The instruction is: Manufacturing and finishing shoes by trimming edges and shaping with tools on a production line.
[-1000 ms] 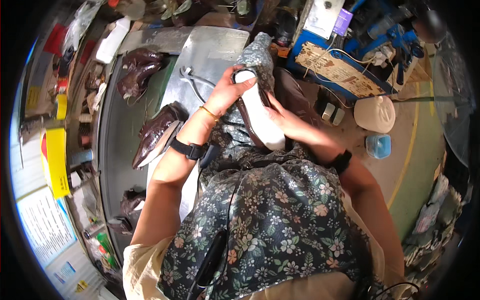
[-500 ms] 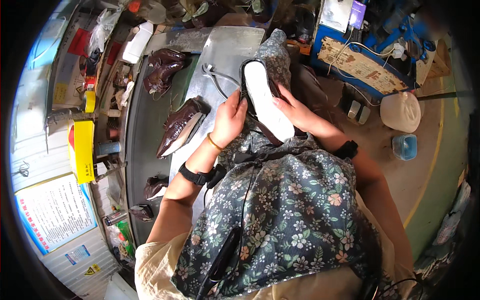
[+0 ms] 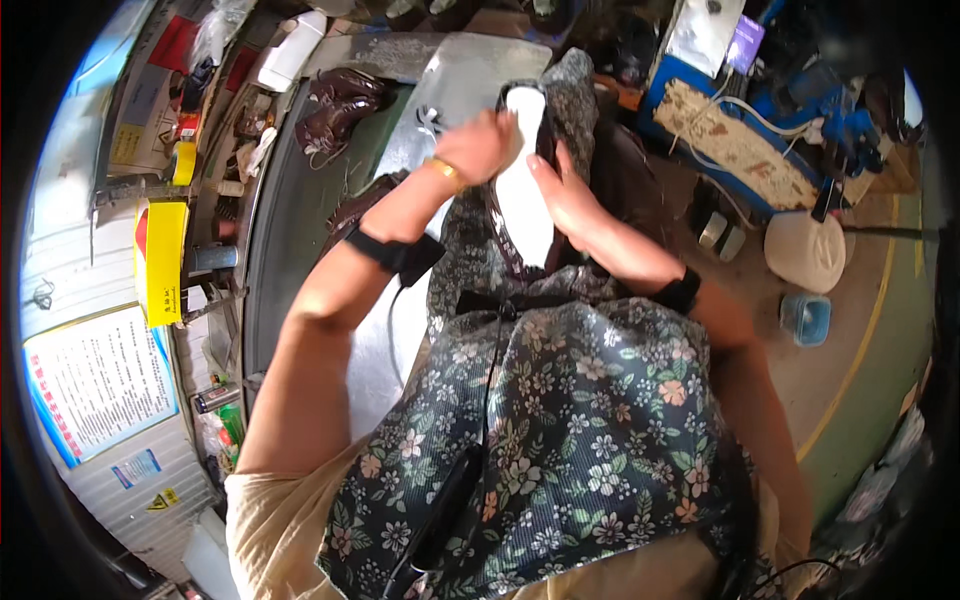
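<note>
A dark maroon shoe [image 3: 507, 232] lies on my lap with its long white bottom [image 3: 525, 190] turned up toward me. My right hand [image 3: 572, 205] is closed around the shoe's right side, thumb lying along the white edge. Against the upper left edge, my left hand [image 3: 478, 148] is closed with its fingers bunched; it is a little blurred, and what lies in its fingers is hidden. A floral apron [image 3: 570, 430] covers my lap beneath the shoe.
On the bench to the left sit a maroon shoe pair [image 3: 340, 110] and another shoe [image 3: 362, 205], half covered by my left arm. Shelves with a yellow box [image 3: 162, 263] stand further left. A blue machine [image 3: 725, 125], a white jug [image 3: 805, 250] and a blue tub [image 3: 806, 320] are on the right.
My left hand has moved up and right, from the shoe's left side onto its upper edge, its fingers now bunched. The shoe has turned a little more upright, with my right hand still on it.
</note>
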`<state>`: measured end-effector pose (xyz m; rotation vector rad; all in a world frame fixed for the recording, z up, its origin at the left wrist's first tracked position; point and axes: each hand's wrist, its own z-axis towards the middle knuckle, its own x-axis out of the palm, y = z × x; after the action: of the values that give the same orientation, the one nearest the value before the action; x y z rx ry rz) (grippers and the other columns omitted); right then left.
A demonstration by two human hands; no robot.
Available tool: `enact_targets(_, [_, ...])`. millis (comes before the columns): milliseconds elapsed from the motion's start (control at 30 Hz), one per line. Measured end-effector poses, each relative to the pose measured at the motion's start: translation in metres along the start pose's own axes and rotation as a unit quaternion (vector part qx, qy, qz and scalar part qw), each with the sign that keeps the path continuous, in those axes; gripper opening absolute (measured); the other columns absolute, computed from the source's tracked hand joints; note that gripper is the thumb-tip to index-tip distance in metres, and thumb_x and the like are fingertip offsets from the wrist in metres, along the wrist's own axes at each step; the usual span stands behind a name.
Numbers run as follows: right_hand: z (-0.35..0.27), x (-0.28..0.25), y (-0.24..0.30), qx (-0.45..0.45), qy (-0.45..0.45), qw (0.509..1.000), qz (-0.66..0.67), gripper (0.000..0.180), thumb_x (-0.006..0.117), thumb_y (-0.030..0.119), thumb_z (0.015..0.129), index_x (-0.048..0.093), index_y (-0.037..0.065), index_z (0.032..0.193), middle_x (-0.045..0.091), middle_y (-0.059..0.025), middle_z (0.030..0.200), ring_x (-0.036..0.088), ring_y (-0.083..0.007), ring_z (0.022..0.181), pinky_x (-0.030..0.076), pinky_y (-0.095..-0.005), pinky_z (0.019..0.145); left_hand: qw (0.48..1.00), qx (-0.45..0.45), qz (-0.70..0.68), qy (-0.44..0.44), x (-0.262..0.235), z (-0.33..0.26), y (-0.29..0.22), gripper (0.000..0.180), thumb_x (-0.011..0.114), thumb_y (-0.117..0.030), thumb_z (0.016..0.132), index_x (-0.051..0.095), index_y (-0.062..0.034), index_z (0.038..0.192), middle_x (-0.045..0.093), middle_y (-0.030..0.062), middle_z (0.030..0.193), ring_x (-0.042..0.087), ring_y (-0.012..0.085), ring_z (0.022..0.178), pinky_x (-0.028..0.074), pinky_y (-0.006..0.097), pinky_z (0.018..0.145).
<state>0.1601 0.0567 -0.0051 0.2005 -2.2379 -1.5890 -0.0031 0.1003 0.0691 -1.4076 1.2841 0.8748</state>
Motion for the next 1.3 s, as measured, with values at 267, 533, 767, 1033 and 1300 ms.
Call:
enact_targets(267, [-0.028, -0.005, 0.005, -0.088, -0.050, 0.995, -0.014, 0.067, 0.046, 0.032, 0.101, 0.014, -0.003, 0.147, 0.044, -0.0284, 0.138, 0.043, -0.0342, 0.130, 0.033, -0.0366, 0.108, 0.980, -0.102, -0.168, -0.029, 0.021, -0.065, -0.041, 0.050, 0.032, -0.039, 0.102, 0.043, 0.0014, 0.131, 0.065, 0.0287, 0.098, 0.064, 0.0438, 0.089, 0.050, 0.052, 0.080])
enact_targets(533, [0.046, -0.063, 0.054, 0.177, -0.038, 0.983, -0.014, 0.066, 0.032, 0.059, 0.099, 0.060, 0.000, 0.093, 0.059, -0.0077, 0.086, 0.056, -0.0169, 0.089, 0.043, -0.0313, 0.091, 0.603, -0.097, -0.781, 0.130, 0.011, 0.027, -0.008, 0.066, 0.022, -0.052, 0.103, 0.055, 0.0010, 0.127, 0.065, 0.0166, 0.118, 0.062, 0.0319, 0.107, 0.046, 0.039, 0.099])
enact_targets(767, [0.092, -0.026, 0.064, -0.176, -0.072, 0.870, -0.455, 0.044, 0.041, 0.037, 0.101, 0.062, -0.001, 0.108, 0.065, -0.0225, 0.108, 0.059, -0.0381, 0.107, 0.044, -0.0419, 0.093, 0.965, -0.058, -0.248, -0.066, 0.005, 0.034, -0.018, 0.063, 0.032, -0.048, 0.099, 0.065, 0.0048, 0.105, 0.065, 0.0302, 0.103, 0.061, 0.0420, 0.102, 0.044, 0.039, 0.095])
enact_targets(1033, [0.116, 0.041, 0.072, -0.108, 0.073, 0.917, -0.378, 0.053, 0.056, 0.054, 0.091, 0.062, 0.003, 0.105, 0.064, -0.0198, 0.108, 0.062, -0.0290, 0.098, 0.047, -0.0363, 0.088, 0.846, 0.102, -0.504, -0.143, -0.041, -0.113, 0.042, 0.069, 0.086, -0.012, 0.069, 0.048, -0.0051, 0.126, 0.052, 0.0105, 0.121, 0.051, 0.0200, 0.118, 0.043, 0.035, 0.101])
enact_targets(1300, [0.158, 0.087, 0.023, -0.116, 0.222, 0.612, -0.750, 0.042, 0.063, 0.034, 0.082, 0.069, -0.001, 0.106, 0.061, -0.0243, 0.115, 0.061, -0.0334, 0.105, 0.049, -0.0443, 0.090, 0.666, -0.157, -0.582, -0.440, -0.019, -0.186, 0.010, 0.056, 0.075, -0.006, 0.077, 0.049, -0.0074, 0.126, 0.056, 0.0091, 0.123, 0.054, 0.0186, 0.109, 0.044, 0.033, 0.097])
